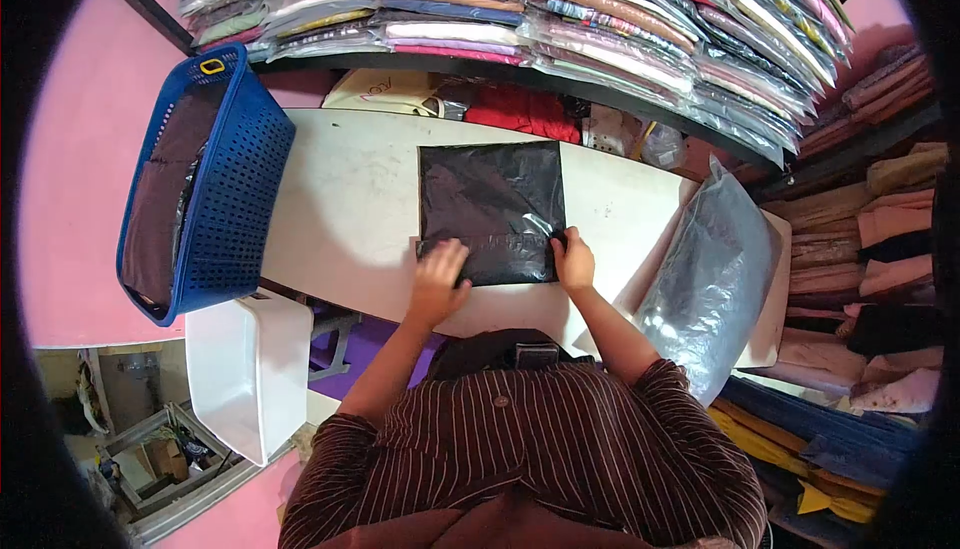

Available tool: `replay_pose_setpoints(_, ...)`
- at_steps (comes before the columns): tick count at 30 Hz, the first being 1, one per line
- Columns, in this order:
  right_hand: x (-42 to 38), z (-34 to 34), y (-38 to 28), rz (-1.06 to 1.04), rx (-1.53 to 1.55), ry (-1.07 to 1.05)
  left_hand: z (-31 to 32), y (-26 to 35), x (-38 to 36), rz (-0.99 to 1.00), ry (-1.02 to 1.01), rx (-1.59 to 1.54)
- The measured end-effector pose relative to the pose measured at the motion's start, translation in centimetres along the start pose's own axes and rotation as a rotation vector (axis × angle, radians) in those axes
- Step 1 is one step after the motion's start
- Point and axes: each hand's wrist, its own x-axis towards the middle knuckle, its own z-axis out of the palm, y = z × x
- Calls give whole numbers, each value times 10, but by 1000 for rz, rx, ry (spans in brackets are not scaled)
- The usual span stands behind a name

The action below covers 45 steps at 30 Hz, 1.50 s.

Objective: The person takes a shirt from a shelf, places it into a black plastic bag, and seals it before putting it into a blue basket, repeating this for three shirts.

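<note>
A dark, flat package in shiny plastic (pixel 492 194) lies on the white table in front of me. It looks like a folded black garment in a bag, with a fold or seam running across its lower part. My left hand (pixel 440 277) rests on the lower left corner, fingers stretched out over the plastic. At the lower right edge, my right hand (pixel 573 261) pinches the package between thumb and fingers.
A blue basket (pixel 225 179) with dark packed clothes stands left, above a white bin (pixel 285 379). A large filled plastic bag (pixel 712 274) leans at the table's right end. Bagged garments (pixel 455 9) are stacked on the shelf overhead; folded clothes (pixel 820 279) fill shelves at right.
</note>
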Motion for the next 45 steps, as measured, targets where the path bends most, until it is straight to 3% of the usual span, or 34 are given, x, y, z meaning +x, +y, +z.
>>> replay_pose_setpoints(1, -3, -3, -8, -25, -9, 130, 2, 6, 2, 56, -84, 3)
replay_pose_setpoints(2, -5, -7, -17, -31, -7, 129, 3, 11, 3, 112, -167, 5)
replay_pose_setpoints(4, -13, -16, -38, -512, -86, 138, 18, 9, 2, 101, -203, 20)
replay_pose_setpoints(6, -28, -17, -58, -708, -133, -259, 25, 10, 2, 71, -176, 84)
replay_pose_setpoints(8, -39, -7, -66, -940, -184, -285, 31, 12, 1, 61, -175, 114)
replay_pose_setpoints(10, -42, 2, -56, -943, -274, -314, 34, 10, 0, 57, -158, 195)
replay_pose_setpoints(12, -33, 3, -40, -833, -379, -169, 33, 10, -1, 1, -153, 213)
replay_pose_setpoints(14, -27, -3, -28, -782, -419, -196, 34, 5, -4, -12, -196, 239)
replay_pose_setpoints(16, -21, -12, -13, -737, -473, -244, 32, 2, -12, -41, -114, 251)
replay_pose_setpoints(19, -13, -23, 8, -743, -450, -306, 29, 2, -17, -72, -178, 249)
replay_pose_setpoints(26, -6, -20, 25, -817, -529, -357, 42, -7, -26, -53, -111, 266)
replay_pose_setpoints(27, -5, -23, 23, -860, -475, -268, 41, -7, -27, -77, -68, 250)
replay_pose_setpoints(30, 5, -30, 26, -902, -278, -275, 36, -14, -30, -171, -136, 269)
replay_pose_setpoints(32, 18, -36, 23, -895, -203, -283, 40, -25, -38, -144, -61, 278)
replay_pose_setpoints(34, 27, -52, 7, -812, 12, -284, 21, -28, -34, -106, 12, 290)
replay_pose_setpoints(36, 37, -61, -13, -648, 155, -227, -16, -26, -24, -247, -189, 86)
replay_pose_setpoints(40, 67, -75, -86, -482, 246, -94, -70, -62, -8, -178, -33, -30)
replay_pose_setpoints(45, 117, -64, -212, -715, 345, 102, -207, -98, 6, -178, 54, -28)
